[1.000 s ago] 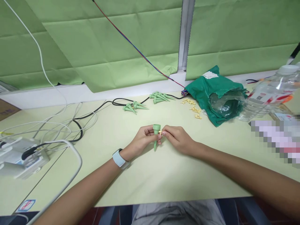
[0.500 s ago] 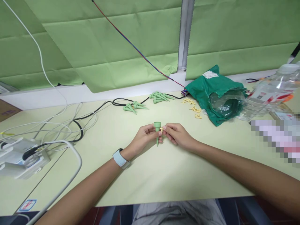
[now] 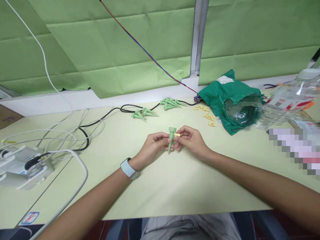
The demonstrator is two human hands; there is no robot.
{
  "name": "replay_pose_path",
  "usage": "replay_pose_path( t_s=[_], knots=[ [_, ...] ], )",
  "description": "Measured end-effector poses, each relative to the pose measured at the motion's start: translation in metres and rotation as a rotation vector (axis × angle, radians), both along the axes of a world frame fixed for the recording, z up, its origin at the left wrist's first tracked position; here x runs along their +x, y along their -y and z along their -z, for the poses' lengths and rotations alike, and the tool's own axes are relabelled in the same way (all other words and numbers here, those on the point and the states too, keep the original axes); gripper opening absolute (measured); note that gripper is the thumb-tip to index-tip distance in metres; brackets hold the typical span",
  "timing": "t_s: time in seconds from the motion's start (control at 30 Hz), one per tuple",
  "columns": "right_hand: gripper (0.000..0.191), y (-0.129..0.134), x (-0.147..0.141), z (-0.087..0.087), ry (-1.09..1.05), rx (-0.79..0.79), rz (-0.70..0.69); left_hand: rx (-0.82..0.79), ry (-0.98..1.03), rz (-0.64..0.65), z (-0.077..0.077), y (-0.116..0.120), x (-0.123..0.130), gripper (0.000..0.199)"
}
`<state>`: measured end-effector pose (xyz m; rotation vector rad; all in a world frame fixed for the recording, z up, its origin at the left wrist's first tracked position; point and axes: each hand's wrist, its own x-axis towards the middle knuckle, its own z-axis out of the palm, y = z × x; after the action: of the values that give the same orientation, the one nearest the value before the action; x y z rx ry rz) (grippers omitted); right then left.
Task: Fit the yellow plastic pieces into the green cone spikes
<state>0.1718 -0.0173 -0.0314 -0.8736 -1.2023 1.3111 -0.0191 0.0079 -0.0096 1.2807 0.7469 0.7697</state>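
Note:
Between thumb and fingers, my left hand grips a green plastic watering spike, its wide cap up and its point down, leaning slightly. From the right, my right hand pinches a small yellow valve piece against the spike's side, just below the cap. Whether the piece is seated in the spike, I cannot tell. More green spikes lie farther back in two groups, one at the left and one near the wall. Several loose yellow pieces are scattered beyond my right hand.
A torn green plastic bag lies at the back right, beside a large clear bottle. White power strips and tangled cables occupy the left side. Part of a cardboard box shows at the far left.
The spike has tilted, its cap swinging right and upward. The yellow piece has turned and now points sideways, more of it showing. My right hand has shifted slightly right.

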Motion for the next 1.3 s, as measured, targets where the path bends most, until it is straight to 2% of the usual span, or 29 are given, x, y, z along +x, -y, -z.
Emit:
replay_pose_path(
  t_s=[0.27, 0.63, 0.73, 0.8, 0.9, 1.03, 1.13, 1.3],
  knots=[
    [0.034, 0.002, 0.001, -0.001, 0.033, 0.052, 0.023, -0.012, 0.009, 0.050, 0.000, -0.001, -0.001, 0.024],
    [0.030, -0.005, 0.004, 0.002, 0.034, -0.003, -0.020, 0.010, -0.022, 0.068, -0.003, -0.003, -0.001, 0.025],
    [0.027, -0.006, 0.006, 0.004, 0.044, -0.016, -0.056, 0.004, -0.020, 0.011, -0.003, -0.004, -0.001, 0.036],
    [0.027, -0.006, 0.006, 0.003, 0.046, -0.025, -0.100, 0.054, -0.053, -0.054, -0.004, -0.005, -0.001, 0.046],
    [0.028, -0.006, 0.004, 0.002, 0.043, -0.043, -0.119, 0.149, -0.137, -0.115, -0.006, -0.010, -0.004, 0.045],
    [0.034, -0.007, 0.004, 0.001, 0.029, -0.081, -0.092, 0.223, -0.092, -0.302, -0.014, -0.039, -0.017, 0.043],
    [0.030, -0.009, 0.004, 0.000, 0.036, -0.094, -0.096, 0.263, -0.028, -0.543, -0.023, -0.082, -0.038, 0.036],
    [0.027, -0.009, 0.003, 0.001, 0.058, -0.089, -0.112, 0.297, -0.089, -0.766, -0.039, -0.148, -0.070, 0.022]
  ],
)
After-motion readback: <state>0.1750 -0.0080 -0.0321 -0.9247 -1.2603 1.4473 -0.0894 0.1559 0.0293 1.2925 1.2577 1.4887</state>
